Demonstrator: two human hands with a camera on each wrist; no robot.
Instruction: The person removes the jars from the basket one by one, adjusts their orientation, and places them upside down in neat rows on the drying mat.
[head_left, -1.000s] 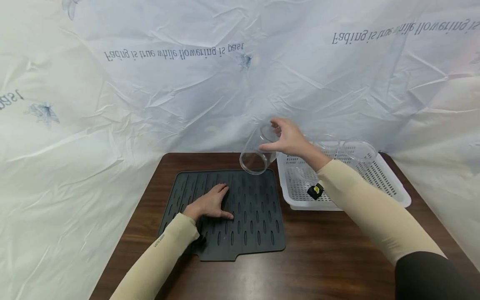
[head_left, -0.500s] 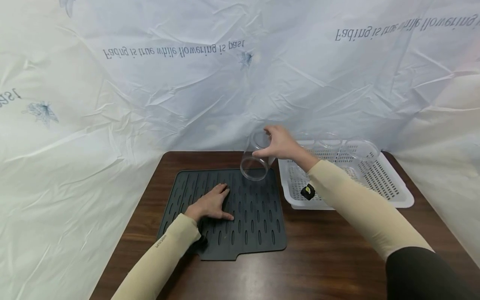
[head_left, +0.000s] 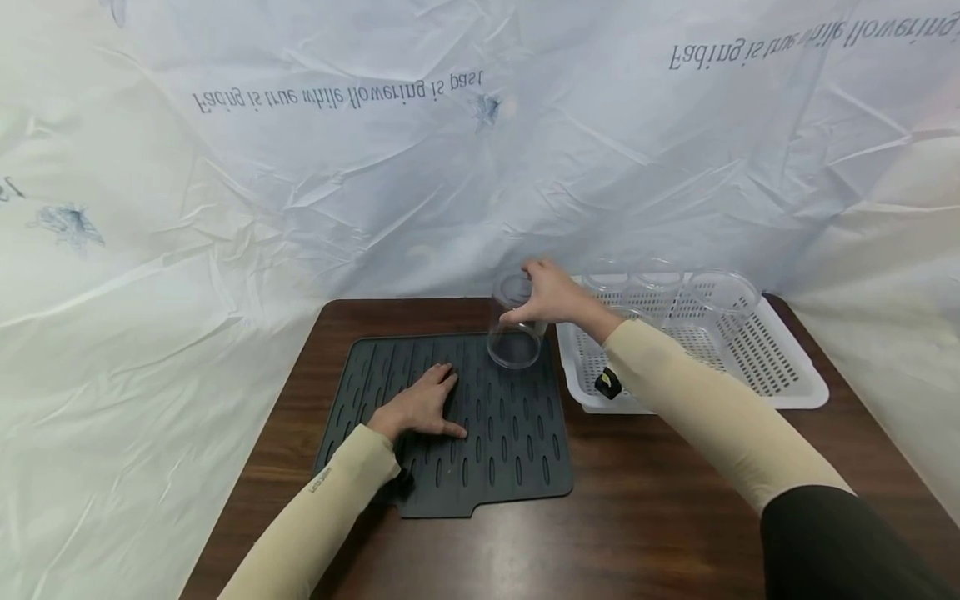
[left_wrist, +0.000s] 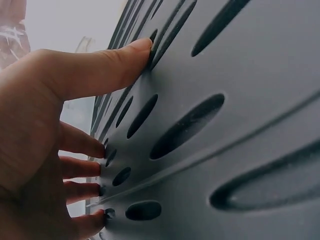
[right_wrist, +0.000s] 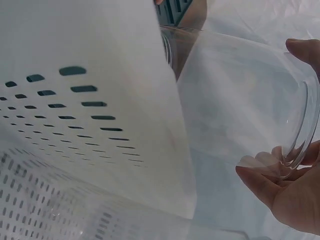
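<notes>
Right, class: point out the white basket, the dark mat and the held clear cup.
White basket (head_left: 810, 378), head view: its right rim.
Dark mat (head_left: 506, 490), head view: a bare patch near its front edge.
Clear cup (right_wrist: 240, 100), right wrist view: its side wall.

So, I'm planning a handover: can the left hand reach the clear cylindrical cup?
Probably yes: the left hand rests on the dark grey slotted mat with nothing visible between it and the cup, though the right hand holds it.

Downward head view, wrist close-ups (sharing mat (head_left: 483, 446))
</notes>
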